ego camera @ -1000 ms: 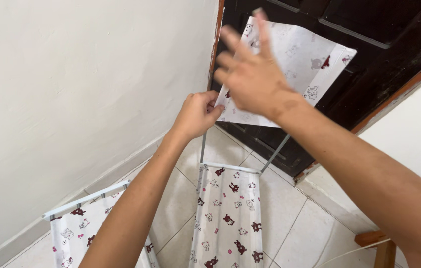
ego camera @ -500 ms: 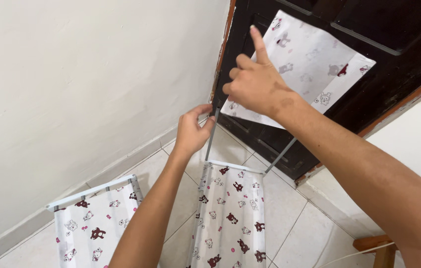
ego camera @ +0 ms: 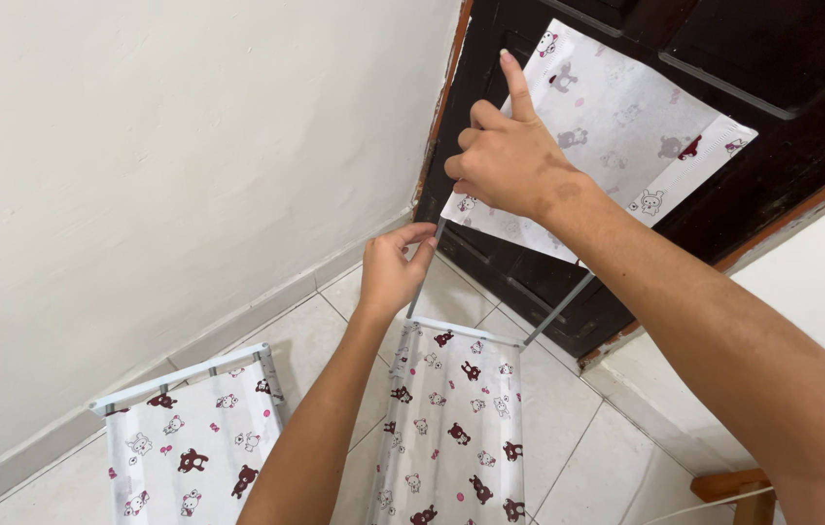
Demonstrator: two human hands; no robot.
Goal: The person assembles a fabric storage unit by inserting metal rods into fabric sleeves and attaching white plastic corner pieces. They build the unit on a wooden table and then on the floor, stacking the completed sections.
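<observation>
My right hand (ego camera: 505, 160) grips the near edge of a white fabric shelf panel (ego camera: 626, 126) printed with small bears, held up in front of the dark door, index finger pointing up along it. Below it, my left hand (ego camera: 391, 267) pinches a thin grey metal pole (ego camera: 424, 277) that rises from the lower fabric shelf (ego camera: 451, 418). A second grey pole (ego camera: 558, 309) slants from that shelf's far corner up to the raised panel.
Another bear-print fabric shelf (ego camera: 189, 442) on a white frame is at lower left. A white wall (ego camera: 159, 165) fills the left, a dark wooden door (ego camera: 743, 87) the top right, pale floor tiles (ego camera: 578, 428) below. A wooden piece (ego camera: 733, 486) shows at bottom right.
My left hand has slid down the pole, away from the panel. My right hand has closed from spread fingers into a grip on the panel's edge, only the index finger still raised.
</observation>
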